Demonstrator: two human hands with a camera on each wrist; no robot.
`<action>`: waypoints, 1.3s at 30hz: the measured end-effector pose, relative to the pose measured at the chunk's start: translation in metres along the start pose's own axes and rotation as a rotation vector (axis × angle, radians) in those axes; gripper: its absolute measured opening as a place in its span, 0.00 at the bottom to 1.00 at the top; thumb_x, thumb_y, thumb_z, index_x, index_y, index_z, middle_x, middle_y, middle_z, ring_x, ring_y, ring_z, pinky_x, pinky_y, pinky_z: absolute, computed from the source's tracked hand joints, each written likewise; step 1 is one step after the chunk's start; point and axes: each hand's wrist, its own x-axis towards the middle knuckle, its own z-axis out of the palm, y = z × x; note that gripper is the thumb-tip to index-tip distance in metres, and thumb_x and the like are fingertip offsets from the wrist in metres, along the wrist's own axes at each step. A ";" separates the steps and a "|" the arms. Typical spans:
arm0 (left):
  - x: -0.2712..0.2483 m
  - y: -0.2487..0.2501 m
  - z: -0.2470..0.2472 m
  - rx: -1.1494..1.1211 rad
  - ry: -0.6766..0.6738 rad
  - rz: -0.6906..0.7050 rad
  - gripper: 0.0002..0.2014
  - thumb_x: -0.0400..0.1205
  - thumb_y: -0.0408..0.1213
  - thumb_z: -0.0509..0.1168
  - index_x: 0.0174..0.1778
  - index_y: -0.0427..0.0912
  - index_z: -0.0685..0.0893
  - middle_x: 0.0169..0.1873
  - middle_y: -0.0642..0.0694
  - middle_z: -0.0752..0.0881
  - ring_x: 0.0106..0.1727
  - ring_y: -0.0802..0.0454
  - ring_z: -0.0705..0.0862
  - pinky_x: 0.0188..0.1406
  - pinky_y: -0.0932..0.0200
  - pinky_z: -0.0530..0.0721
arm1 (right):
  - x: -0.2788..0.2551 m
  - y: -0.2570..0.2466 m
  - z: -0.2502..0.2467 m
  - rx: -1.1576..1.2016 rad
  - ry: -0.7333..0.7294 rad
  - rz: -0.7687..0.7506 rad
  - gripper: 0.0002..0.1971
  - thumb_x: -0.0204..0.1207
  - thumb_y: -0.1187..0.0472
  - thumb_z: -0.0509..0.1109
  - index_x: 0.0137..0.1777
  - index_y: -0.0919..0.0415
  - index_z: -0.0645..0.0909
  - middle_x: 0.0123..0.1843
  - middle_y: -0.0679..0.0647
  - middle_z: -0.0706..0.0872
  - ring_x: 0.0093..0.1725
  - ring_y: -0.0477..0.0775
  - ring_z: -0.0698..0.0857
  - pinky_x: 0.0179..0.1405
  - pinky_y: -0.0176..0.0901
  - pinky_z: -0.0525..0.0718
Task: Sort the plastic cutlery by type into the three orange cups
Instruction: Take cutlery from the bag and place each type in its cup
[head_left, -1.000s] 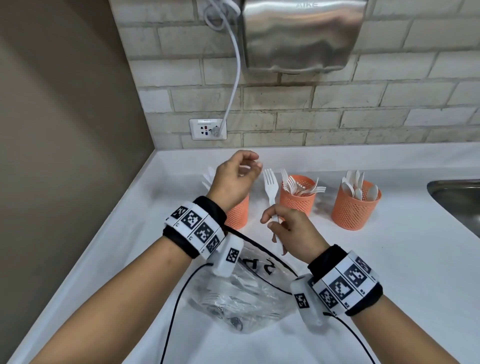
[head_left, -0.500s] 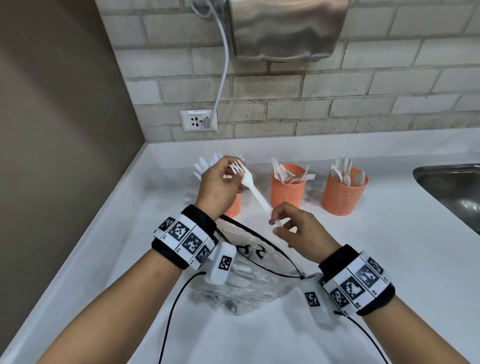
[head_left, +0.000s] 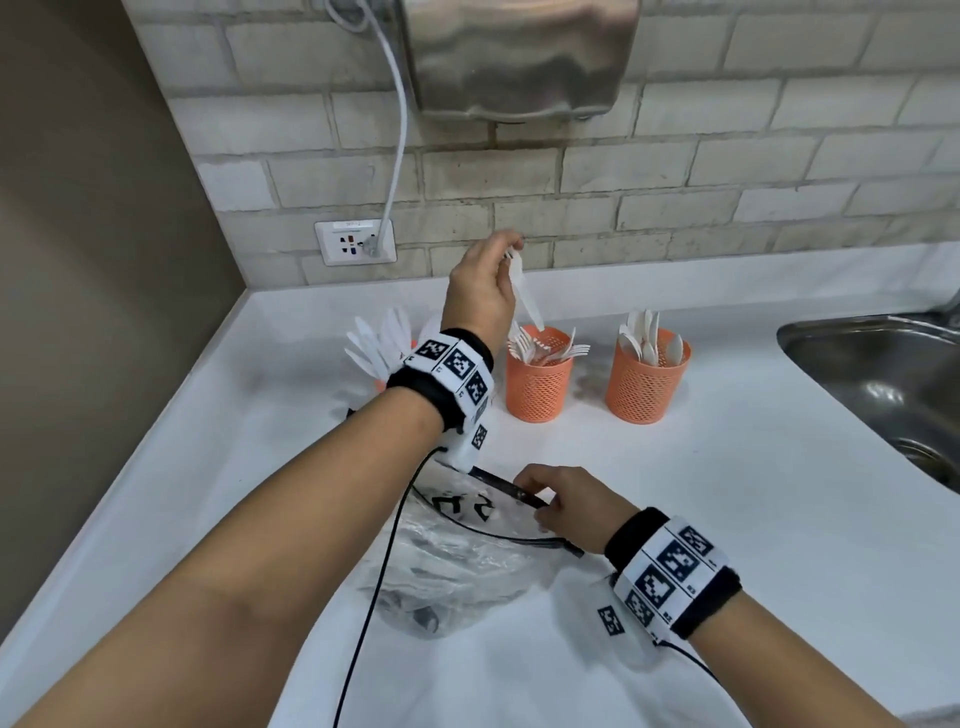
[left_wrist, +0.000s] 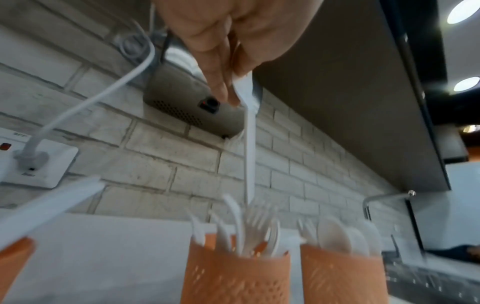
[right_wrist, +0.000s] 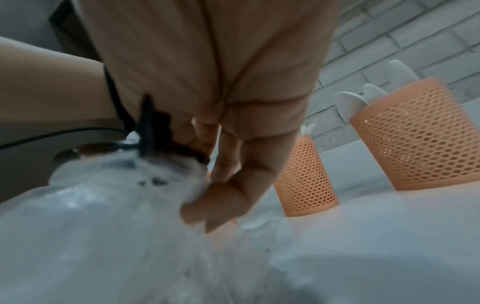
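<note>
My left hand (head_left: 506, 255) pinches a white plastic fork (head_left: 525, 296) by its upper end, and the lower end hangs just above the middle orange cup (head_left: 540, 387), which holds forks. The left wrist view shows the fork (left_wrist: 249, 148) hanging straight down from my fingertips (left_wrist: 221, 86) over that cup (left_wrist: 233, 273). The right cup (head_left: 647, 387) holds spoons. The left cup (head_left: 382, 385) is mostly hidden behind my left wrist, with knives (head_left: 374, 345) fanning out of it. My right hand (head_left: 545, 501) grips the black rim of the clear cutlery bag (head_left: 457, 582) on the counter.
A steel sink (head_left: 883, 384) lies at the right edge of the white counter (head_left: 727, 493). A metal hand dryer (head_left: 519, 57) hangs on the brick wall above the cups, its cable running to a socket (head_left: 356, 241). A dark wall closes off the left side.
My left hand took the fork from the right hand and carried it up and right, over the middle cup. My right hand let go and dropped to the bag's rim.
</note>
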 end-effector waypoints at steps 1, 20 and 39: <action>-0.001 -0.004 0.006 0.010 -0.035 0.002 0.15 0.79 0.20 0.54 0.54 0.33 0.84 0.47 0.34 0.85 0.46 0.48 0.80 0.45 0.77 0.72 | 0.001 0.000 0.001 -0.001 0.002 0.002 0.16 0.73 0.73 0.61 0.53 0.53 0.79 0.56 0.51 0.85 0.32 0.40 0.76 0.30 0.21 0.69; -0.013 0.022 -0.017 0.331 -0.766 -0.282 0.19 0.80 0.44 0.63 0.67 0.49 0.78 0.69 0.43 0.75 0.68 0.47 0.76 0.70 0.55 0.72 | 0.011 0.007 0.005 -0.011 -0.033 -0.024 0.26 0.68 0.80 0.50 0.47 0.58 0.86 0.51 0.50 0.86 0.48 0.43 0.84 0.48 0.26 0.79; -0.145 -0.041 -0.108 0.714 -1.169 -0.434 0.31 0.71 0.48 0.71 0.71 0.53 0.72 0.67 0.49 0.80 0.67 0.48 0.78 0.65 0.50 0.79 | 0.015 -0.021 0.013 0.008 0.036 -0.140 0.22 0.67 0.79 0.58 0.45 0.48 0.75 0.42 0.52 0.70 0.39 0.51 0.73 0.39 0.40 0.70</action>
